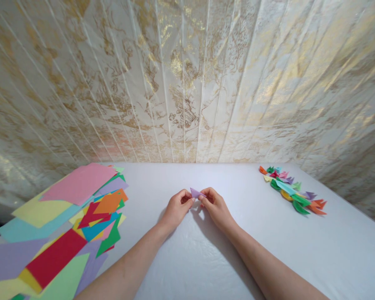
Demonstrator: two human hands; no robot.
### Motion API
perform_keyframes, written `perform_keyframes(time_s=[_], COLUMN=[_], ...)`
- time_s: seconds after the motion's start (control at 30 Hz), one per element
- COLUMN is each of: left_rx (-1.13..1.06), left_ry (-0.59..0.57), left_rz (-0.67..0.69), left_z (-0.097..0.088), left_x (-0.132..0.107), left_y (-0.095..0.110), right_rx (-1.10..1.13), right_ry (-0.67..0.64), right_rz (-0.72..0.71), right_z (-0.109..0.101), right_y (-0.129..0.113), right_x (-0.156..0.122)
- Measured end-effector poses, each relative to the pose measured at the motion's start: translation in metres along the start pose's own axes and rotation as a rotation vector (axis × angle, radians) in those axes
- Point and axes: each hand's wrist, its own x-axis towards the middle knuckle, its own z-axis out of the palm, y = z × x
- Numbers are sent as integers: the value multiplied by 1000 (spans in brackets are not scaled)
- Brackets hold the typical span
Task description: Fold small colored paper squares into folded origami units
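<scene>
A small folded piece of purple paper, roughly triangular, is held just above the white table between both hands. My left hand pinches its left corner between thumb and fingers. On the other side, my right hand grips the right end, with the thumb in front and the fingers curled behind. The hands are close together, and the fingers cover part of the paper's lower edge and ends.
Loose coloured paper sheets, such as a pink sheet and a red sheet, overlap on the left. Several folded paper figures lie in a cluster on the right of the white table. A gold-patterned curtain hangs behind.
</scene>
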Motion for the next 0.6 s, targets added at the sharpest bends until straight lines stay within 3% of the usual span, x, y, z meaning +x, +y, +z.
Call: perform_keyframes(time_s=[0.13, 0.6], left_rx=[-16, -95], left_ry=[-58, 30], left_rz=[3, 30], left_z=[0, -4], left_x=[0, 0], left_y=[-1, 2], right_rx=[-22, -139], right_ry=[-70, -161], right_rz=[-10, 15], right_z=[0, 0], right_y=[1, -4], right_x=[-1, -2])
